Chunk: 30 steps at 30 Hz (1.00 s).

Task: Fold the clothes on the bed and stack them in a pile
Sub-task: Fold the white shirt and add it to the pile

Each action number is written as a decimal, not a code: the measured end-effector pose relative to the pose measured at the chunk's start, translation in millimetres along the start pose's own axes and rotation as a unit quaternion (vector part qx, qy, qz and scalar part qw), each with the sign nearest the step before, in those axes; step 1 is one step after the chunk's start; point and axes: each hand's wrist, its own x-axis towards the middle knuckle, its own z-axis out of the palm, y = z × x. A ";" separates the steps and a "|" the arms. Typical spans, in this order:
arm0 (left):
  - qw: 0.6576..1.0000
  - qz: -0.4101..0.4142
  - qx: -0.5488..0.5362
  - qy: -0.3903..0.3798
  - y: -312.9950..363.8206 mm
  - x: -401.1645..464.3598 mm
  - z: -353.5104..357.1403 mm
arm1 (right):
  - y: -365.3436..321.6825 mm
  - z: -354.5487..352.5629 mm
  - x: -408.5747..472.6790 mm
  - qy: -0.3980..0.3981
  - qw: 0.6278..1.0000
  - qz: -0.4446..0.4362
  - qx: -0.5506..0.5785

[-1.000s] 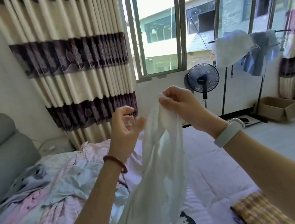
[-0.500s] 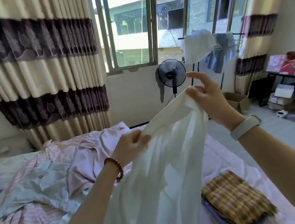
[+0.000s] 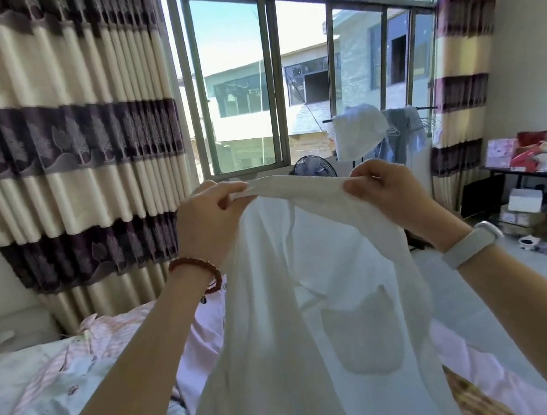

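A thin white garment (image 3: 311, 306) with a chest pocket hangs in front of me, held up above the bed (image 3: 512, 371). My left hand (image 3: 208, 218) pinches its top edge on the left, and my right hand (image 3: 383, 190) pinches the same edge on the right, the cloth stretched between them. Unfolded pale blue and pink striped clothes (image 3: 46, 390) lie crumpled on the bed at the left. A folded plaid piece (image 3: 475, 399) shows at the lower right, mostly hidden behind the white garment.
Striped curtains (image 3: 61, 147) and a window (image 3: 267, 80) stand behind the bed. A fan (image 3: 312, 169) and a clothes rack with hanging laundry (image 3: 376, 132) stand by the window. A low shelf with boxes (image 3: 542, 167) is at the right, beside bare floor.
Both hands have risen and spread apart along the garment's top edge, so the cloth now hangs flat and open. The view has tilted up and to the right.
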 end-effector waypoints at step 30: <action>0.892 -0.122 -0.007 -0.436 -48.0 -173.6 13.0 | 58.0 -45.8 -116.9 0.179 0.973 0.066 -0.128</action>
